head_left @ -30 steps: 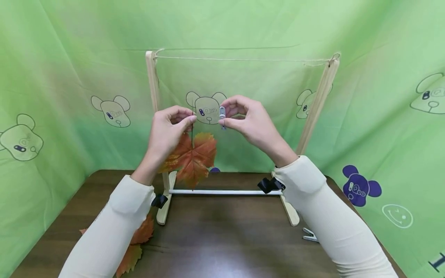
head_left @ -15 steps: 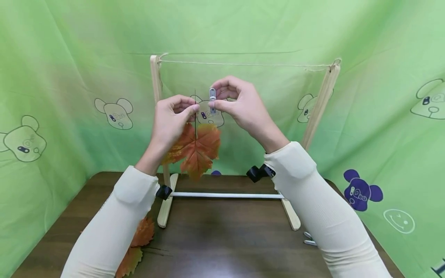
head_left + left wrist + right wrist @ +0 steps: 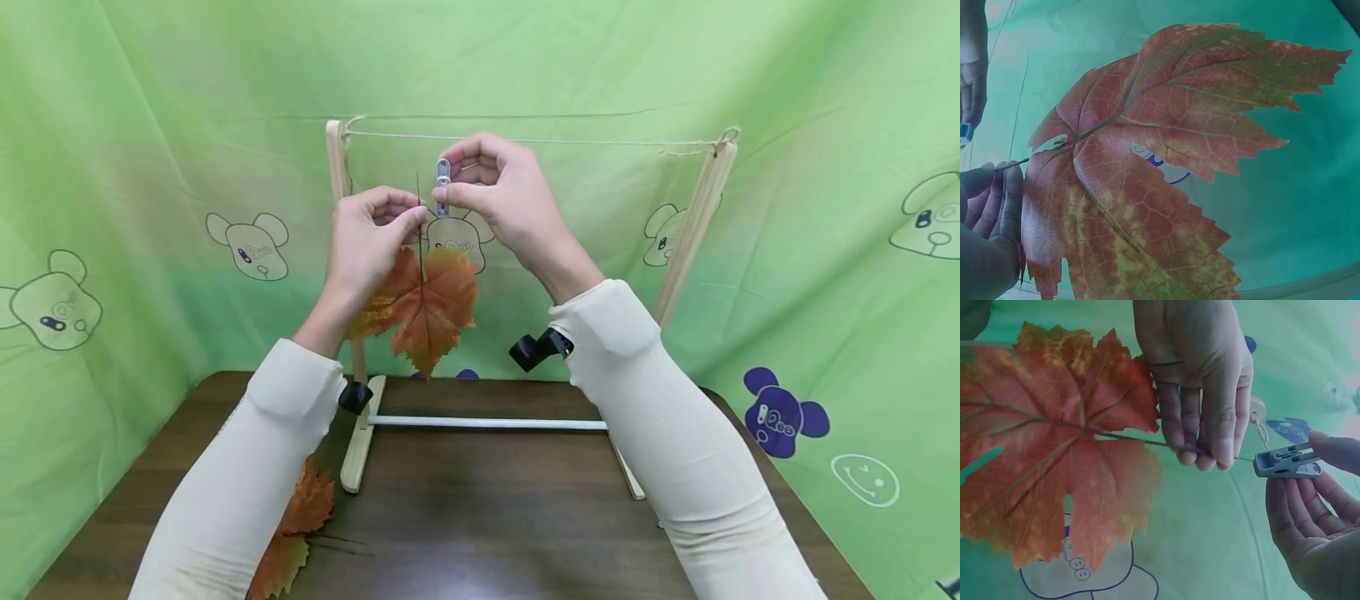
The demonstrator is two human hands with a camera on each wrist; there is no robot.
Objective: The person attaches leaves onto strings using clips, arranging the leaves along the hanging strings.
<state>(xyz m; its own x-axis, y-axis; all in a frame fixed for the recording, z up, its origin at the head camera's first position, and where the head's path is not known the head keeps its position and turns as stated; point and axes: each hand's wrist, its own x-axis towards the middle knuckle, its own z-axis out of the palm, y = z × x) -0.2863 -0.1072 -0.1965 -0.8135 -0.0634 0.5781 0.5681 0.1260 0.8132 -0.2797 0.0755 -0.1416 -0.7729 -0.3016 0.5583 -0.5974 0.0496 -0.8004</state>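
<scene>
My left hand (image 3: 371,237) pinches the thin dark stem of an orange-red artificial maple leaf (image 3: 427,308). The leaf hangs below the fingers, and the stem's end pokes up above them. Just to the right, my right hand (image 3: 502,192) holds a grey clothespin (image 3: 443,185) upright between thumb and fingers. In the right wrist view the clothespin (image 3: 1288,460) appears close to the stem's tip; whether they touch I cannot tell. The leaf (image 3: 1141,125) fills most of the left wrist view. Behind both hands runs a string (image 3: 397,135).
The string spans two wooden posts (image 3: 693,225) joined low down by a white rod (image 3: 487,422). More leaves (image 3: 303,504) lie on the brown table (image 3: 465,517), partly under the left sleeve. A green printed curtain (image 3: 585,67) surrounds the table.
Both hands have risen toward the string with the leaf and clothespin. The right hand has also moved left, closer to the stem. Its sleeve now hides the clothespin lying on the table.
</scene>
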